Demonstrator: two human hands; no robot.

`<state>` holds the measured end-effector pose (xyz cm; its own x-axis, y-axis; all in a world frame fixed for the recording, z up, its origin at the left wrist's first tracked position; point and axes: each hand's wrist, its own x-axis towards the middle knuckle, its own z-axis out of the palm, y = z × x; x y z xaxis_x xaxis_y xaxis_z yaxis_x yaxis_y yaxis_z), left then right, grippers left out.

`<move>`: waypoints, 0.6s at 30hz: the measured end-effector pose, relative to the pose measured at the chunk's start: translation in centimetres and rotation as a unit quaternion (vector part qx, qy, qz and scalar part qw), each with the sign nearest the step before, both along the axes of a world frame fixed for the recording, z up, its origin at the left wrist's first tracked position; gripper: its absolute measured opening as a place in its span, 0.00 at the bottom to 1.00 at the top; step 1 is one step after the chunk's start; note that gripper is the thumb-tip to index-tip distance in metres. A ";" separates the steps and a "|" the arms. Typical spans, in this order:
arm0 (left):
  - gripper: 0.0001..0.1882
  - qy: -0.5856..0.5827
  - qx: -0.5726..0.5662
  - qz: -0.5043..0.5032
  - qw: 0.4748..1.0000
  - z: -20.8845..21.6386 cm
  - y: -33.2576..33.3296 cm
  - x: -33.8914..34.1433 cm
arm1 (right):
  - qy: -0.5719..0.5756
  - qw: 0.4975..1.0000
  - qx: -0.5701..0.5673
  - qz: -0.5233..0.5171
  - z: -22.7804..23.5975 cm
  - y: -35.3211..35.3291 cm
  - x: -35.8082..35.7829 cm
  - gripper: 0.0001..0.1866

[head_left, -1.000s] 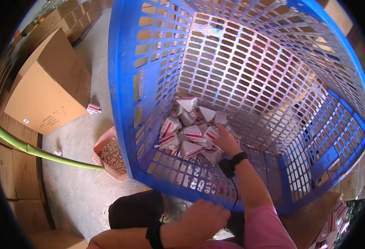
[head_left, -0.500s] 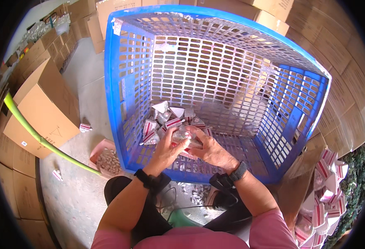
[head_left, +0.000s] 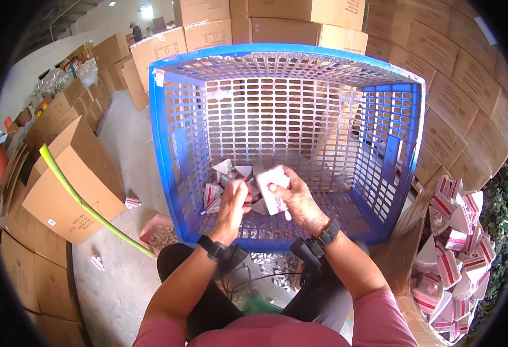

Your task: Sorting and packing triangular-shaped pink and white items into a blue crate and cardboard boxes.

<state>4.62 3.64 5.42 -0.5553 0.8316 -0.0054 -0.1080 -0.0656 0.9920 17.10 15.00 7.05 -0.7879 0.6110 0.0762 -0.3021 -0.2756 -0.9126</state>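
Note:
Over the blue basket's open front, my right hand [head_left: 300,202] grips a white wedge-shaped piece [head_left: 273,188] with pink-red stripes on its side, thumb across its face. To its left is my left hand [head_left: 231,211], slightly blurred, with the fingers curled in; whether anything sits inside them is hidden. The two hands are apart. Behind them, a small heap of similar striped wedges [head_left: 212,194], some with clear wrapping, lies inside the basket [head_left: 156,144] at its left. Both wrists wear black bands with small dark devices.
At the right, a cardboard box [head_left: 401,260] holds a large heap of striped wedges [head_left: 459,248]. A pink tray [head_left: 150,228] of small pale pieces stands left of the basket. A yellow-green strip [head_left: 74,194] arcs past an open carton [head_left: 74,202]. Stacked cartons [head_left: 450,87] line the back.
Both hands were together around a clear-wrapped piece; now they are apart, and the right holds a white striped wedge. The view has tilted up, showing more cartons behind the basket.

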 end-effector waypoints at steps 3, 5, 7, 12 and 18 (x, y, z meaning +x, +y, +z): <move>0.23 -0.056 -0.085 -0.097 0.990 -0.1 0.4 0.9 | 0.074 0.994 -0.046 -0.061 -1.2 0.8 -1.0 0.35; 0.19 -0.048 -0.085 -0.153 0.983 -0.2 1.5 2.4 | 0.103 0.987 -0.073 -0.097 -1.9 1.3 -1.4 0.34; 0.15 -0.104 -0.071 -0.156 0.980 -1.1 2.4 2.4 | 0.170 0.970 -0.165 -0.056 -2.6 1.5 -2.4 0.31; 0.09 0.082 -0.004 -0.070 0.994 -3.1 3.9 1.1 | 0.111 0.987 -0.071 -0.090 -1.9 2.9 -4.1 0.26; 0.10 0.453 -0.072 0.030 0.888 -1.9 5.0 -0.7 | 0.058 0.991 -0.061 -0.101 -0.9 5.0 -4.4 0.27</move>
<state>3.95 8.66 3.47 -0.4282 0.8277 0.3626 0.7386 0.0894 0.6682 12.72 20.00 6.13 -0.6387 0.7657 0.0758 -0.4641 -0.3048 -0.8317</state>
